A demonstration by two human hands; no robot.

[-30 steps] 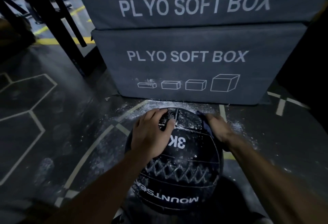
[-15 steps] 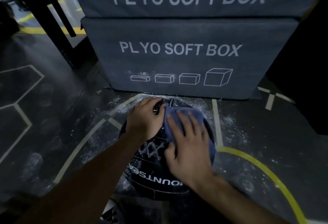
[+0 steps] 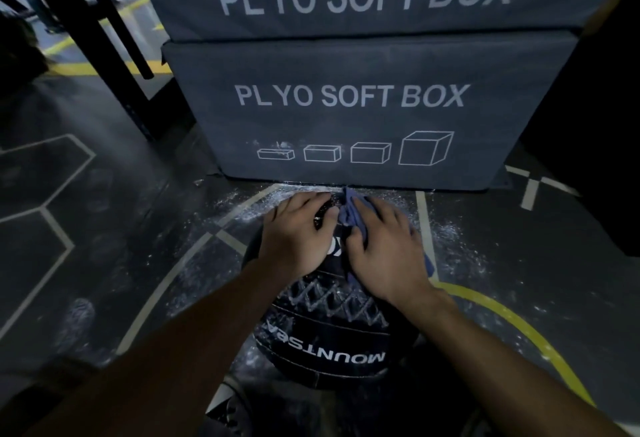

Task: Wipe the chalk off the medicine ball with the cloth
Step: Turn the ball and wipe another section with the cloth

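A black medicine ball with white lettering and zigzag stitching sits on the dark gym floor in front of me. My left hand rests on its top left with fingers spread over the far side. My right hand lies flat on the top right and presses a blue cloth against the ball. The cloth bunches up between my two hands, and a corner shows past my right wrist. The ball's top is hidden under my hands.
Two stacked grey plyo soft boxes stand just behind the ball. White chalk dust is scattered on the floor around the ball. Black rack posts rise at the back left. A dark block stands to the right.
My right hand has slid with the cloth from the ball's right side up over the top and further away from me. My left hand has stayed on the top left.
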